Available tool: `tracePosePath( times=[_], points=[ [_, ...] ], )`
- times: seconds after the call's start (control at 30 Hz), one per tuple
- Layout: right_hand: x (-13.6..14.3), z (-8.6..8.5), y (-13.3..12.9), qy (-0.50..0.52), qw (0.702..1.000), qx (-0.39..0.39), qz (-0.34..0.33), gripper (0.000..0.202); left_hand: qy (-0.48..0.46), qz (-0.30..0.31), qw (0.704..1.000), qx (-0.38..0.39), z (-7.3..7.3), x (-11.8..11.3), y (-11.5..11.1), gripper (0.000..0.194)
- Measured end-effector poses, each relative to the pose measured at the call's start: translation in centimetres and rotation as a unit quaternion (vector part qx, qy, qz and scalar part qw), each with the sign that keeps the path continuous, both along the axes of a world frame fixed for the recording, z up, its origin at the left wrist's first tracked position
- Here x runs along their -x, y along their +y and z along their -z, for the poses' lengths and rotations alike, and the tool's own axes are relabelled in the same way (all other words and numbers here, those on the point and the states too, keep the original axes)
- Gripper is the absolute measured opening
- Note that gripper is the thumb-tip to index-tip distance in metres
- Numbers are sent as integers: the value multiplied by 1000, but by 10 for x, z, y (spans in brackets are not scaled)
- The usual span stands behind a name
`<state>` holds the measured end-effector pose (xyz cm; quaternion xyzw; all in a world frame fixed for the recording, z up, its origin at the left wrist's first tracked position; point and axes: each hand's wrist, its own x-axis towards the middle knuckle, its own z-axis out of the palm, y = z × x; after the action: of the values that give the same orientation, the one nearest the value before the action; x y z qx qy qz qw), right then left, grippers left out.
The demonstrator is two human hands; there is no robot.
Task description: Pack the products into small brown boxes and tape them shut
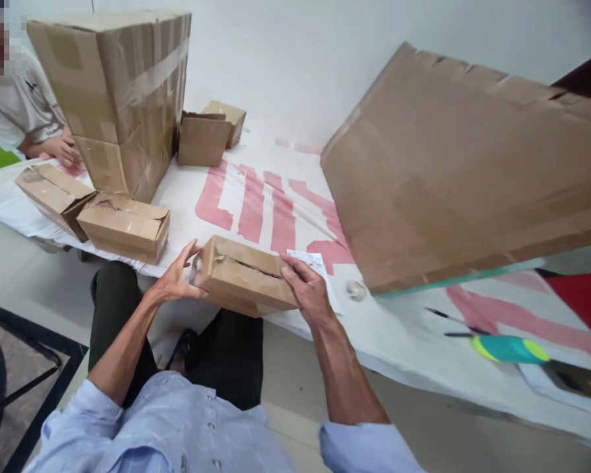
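Observation:
A small cardboard box (249,279) is held at the table's front edge, above my lap. A dark, uneven slit runs along the seam of its top. My left hand (175,279) is at the box's left end, thumb against the side and fingers apart near the back corner; a bit of shiny clear film shows there. My right hand (309,286) grips the right end, with its fingers over the top edge. Behind the box, a printed paper (315,263) lies partly covered. A roll of clear tape (356,290) sits to the right.
Two small boxes, one (123,223) nearer me, lie left beside a tall taped carton (128,98). A large cardboard sheet (473,177) leans at right. A teal-and-yellow handled screwdriver (512,348) and phone (581,380) lie right. Another person's hand (62,150) rests far left.

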<state>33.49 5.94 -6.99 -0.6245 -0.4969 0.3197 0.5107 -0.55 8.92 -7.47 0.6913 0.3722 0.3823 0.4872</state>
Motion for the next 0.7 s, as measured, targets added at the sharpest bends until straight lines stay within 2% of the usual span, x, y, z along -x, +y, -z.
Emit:
tracePosePath(
  times=[0.2, 0.33, 0.47, 0.6, 0.7],
  points=[
    [-11, 10, 2, 18, 1000, 14, -6, 64, 25, -40, 994, -97, -35, -15, -23, 144],
    [-6, -1, 4, -59, 997, -23, -41, 58, 60, -60, 988, -131, -42, -12, -31, 132],
    [12, -31, 1, -154, 980, -110, -57, 46, 68, -82, 985, -135, -41, -5, -36, 122],
    [42, -70, -14, -235, 944, -212, -96, 34, 69, -98, 983, -139, -43, -3, -40, 115],
    [64, -99, -30, -274, 915, -268, -126, 31, 95, -111, 978, -147, -51, -7, -42, 116]
  ],
)
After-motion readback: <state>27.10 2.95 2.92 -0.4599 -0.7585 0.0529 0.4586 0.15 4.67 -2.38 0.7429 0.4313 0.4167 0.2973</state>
